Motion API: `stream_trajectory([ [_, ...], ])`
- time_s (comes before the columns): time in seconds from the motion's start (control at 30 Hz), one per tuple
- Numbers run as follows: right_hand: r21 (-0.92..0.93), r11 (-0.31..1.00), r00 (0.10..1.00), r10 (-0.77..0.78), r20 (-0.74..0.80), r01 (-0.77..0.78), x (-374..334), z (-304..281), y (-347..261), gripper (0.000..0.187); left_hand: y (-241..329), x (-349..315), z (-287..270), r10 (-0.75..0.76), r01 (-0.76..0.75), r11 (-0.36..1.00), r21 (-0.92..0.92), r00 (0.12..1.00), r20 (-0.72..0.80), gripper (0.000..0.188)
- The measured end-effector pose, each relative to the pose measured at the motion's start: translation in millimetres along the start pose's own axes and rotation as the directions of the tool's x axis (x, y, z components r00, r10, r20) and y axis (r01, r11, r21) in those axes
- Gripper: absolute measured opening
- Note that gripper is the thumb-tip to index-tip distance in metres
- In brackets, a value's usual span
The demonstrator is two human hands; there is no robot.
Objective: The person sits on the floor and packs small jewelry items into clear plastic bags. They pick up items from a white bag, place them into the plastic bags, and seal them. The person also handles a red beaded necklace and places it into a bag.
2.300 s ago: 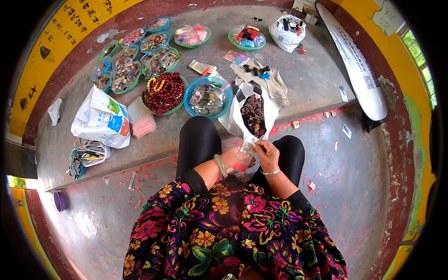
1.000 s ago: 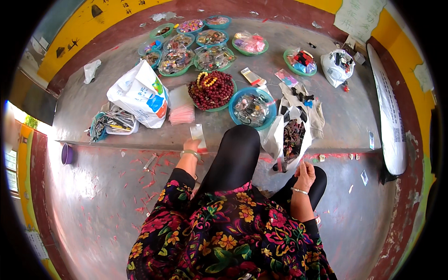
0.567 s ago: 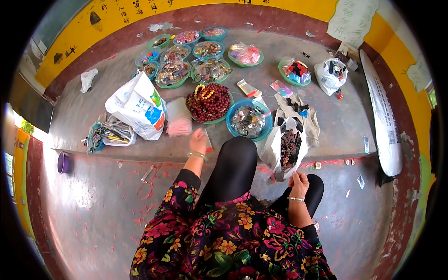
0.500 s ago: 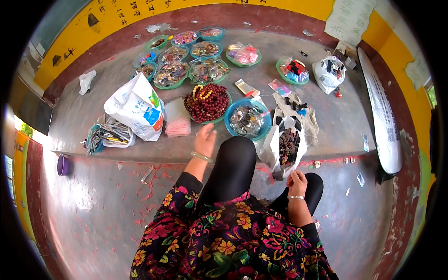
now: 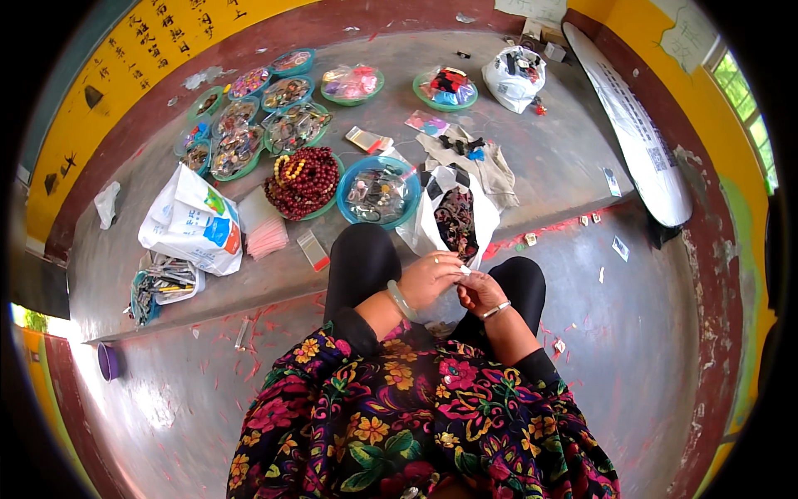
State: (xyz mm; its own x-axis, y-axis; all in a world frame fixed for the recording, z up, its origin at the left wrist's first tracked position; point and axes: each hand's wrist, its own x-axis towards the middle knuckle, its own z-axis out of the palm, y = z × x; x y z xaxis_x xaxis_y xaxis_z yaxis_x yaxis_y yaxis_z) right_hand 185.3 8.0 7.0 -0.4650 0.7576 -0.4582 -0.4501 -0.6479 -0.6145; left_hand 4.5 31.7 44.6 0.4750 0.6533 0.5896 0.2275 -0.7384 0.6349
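My left hand (image 5: 428,281) and my right hand (image 5: 482,294) meet above my lap, between my knees. A small white piece (image 5: 465,270) shows between their fingertips, too small to name. The left fingers are pinched against it. My right thumb and fingers are closed beside it, and what they hold, if anything, is hidden. Just beyond the hands stands an open white plastic bag (image 5: 485,218) full of dark patterned pieces (image 5: 455,224). A flat packet with a red end (image 5: 313,250) lies left of my left knee.
On the raised grey ledge stand a blue basin (image 5: 412,204) of small packaged items, dark red bead strings (image 5: 301,195), several filled basins, a large white bag (image 5: 189,223) and pink strips (image 5: 268,238). A tub of pens (image 5: 179,283) sits near its edge. Red scraps litter the floor.
My left hand has moved right from beside the beads and joined my right hand, which has closed in to meet it. The red-ended packet now shows near where it was. The view has turned.
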Motion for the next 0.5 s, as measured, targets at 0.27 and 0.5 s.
stream_trajectory([
  [0.27, -0.357, 0.906, 0.864, -0.356, -0.356, 0.226, 8, 6, 6, 0.026, -18, -15, 1, -0.718, 0.751, 0.288, -0.594, 0.580, 0.386, 0.019],
  [0.5, -0.481, 0.831, 0.918, -0.378, -0.118, 0.280, 8, 0, 7, 0.018, -21, -17, 6, -0.730, 0.805, 0.340, -0.487, 0.552, 0.403, 0.018],
])
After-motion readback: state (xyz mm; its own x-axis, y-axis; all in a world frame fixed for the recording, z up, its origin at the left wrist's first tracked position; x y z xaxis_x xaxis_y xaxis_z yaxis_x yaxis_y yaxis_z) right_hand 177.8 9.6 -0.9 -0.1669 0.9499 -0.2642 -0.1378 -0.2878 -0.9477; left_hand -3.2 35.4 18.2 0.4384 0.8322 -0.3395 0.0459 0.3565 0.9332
